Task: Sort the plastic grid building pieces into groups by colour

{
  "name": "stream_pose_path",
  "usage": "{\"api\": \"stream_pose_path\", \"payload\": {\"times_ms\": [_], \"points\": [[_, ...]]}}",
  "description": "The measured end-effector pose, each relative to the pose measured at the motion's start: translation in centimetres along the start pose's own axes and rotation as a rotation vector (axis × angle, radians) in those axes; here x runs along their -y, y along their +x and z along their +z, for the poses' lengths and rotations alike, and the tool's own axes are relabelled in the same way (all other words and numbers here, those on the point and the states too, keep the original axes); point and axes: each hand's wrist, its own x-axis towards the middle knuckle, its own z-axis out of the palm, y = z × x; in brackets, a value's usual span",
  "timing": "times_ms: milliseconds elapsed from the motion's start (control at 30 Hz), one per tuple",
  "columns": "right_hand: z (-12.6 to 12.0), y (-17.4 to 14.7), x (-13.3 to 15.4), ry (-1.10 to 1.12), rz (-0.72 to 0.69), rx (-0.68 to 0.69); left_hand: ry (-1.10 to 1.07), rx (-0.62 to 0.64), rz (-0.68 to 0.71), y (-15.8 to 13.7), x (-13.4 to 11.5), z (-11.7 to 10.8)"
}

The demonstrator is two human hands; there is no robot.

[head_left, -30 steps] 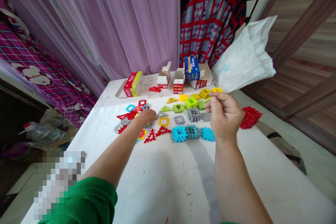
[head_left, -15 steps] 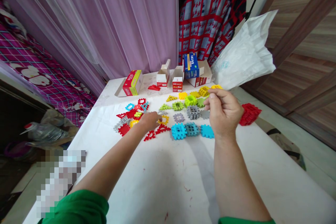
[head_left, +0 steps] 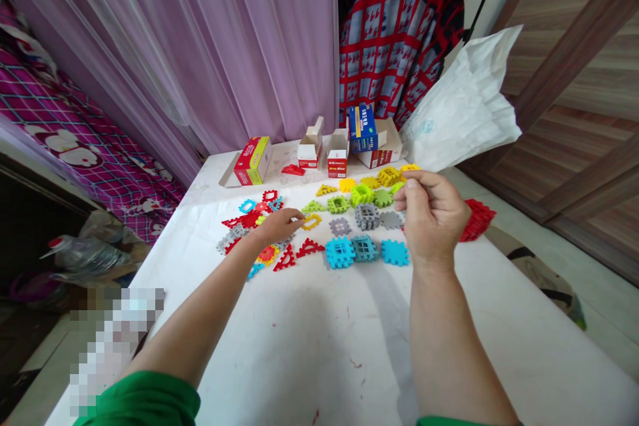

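My left hand [head_left: 280,225] reaches over the left part of the table, its thumb and fingers pinched on the edge of a yellow square frame piece [head_left: 312,221]. Close by lie red triangle pieces [head_left: 309,248] and a grey notched frame piece [head_left: 340,226]. On the right, my right hand [head_left: 433,216] is raised above the table with thumb and fingers pressed together. A bit of lime green [head_left: 397,188] shows beside its fingertips; whether they grip it I cannot tell. Near this hand are a grey cube [head_left: 367,216] and a flat blue square piece [head_left: 395,252].
Lime cubes [head_left: 362,194] and yellow pieces [head_left: 388,177] line the back. Small cartons [head_left: 253,161] and a white bag [head_left: 462,106] stand behind them. Mixed pieces [head_left: 249,219] are heaped at left, and a red stack [head_left: 478,219] sits near the right edge.
My left hand has drawn slightly back to the left, uncovering more of the mixed pieces below it. The right hand has shifted slightly right, still pinched.
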Motion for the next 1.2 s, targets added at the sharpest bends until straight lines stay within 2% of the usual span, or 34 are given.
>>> {"api": "stream_pose_path", "payload": {"times_ms": [67,200,333,667,733,867,1000,1100,1200], "points": [[0.0,-0.1,0.0,0.004,0.002,0.006,-0.12,-0.037,-0.083,0.0,0.5,0.3],[0.1,-0.2,0.0,0.0,0.014,0.027,-0.187,-0.08,-0.172,0.0,1.7,0.9],[0.2,-0.2,0.0,-0.012,0.021,0.032,-0.258,-0.07,-0.233,0.0,2.4,0.6],[-0.2,0.0,-0.8,-0.041,0.061,0.045,-0.438,-0.082,-0.292,-1.2,1.4,-1.1],[0.0,-0.3,-1.3,-0.099,0.074,0.152,-0.532,-0.103,-0.291,-2.1,0.8,-0.9],[1.5,-1.7,-1.7,-0.344,0.0,0.595,-0.797,-0.1,-0.277,-4.0,-0.6,0.1],[3.4,-3.8,-1.2,-0.505,-0.107,0.977,-0.845,-0.028,-0.238,-5.6,-1.3,0.6],[4.1,-4.8,-0.7,-0.562,-0.098,1.121,-0.837,-0.01,-0.22,-6.2,-1.3,0.7],[4.3,-5.1,-0.3,-0.569,-0.092,1.155,-0.831,-0.045,-0.234,-6.6,-1.2,0.7]]}}
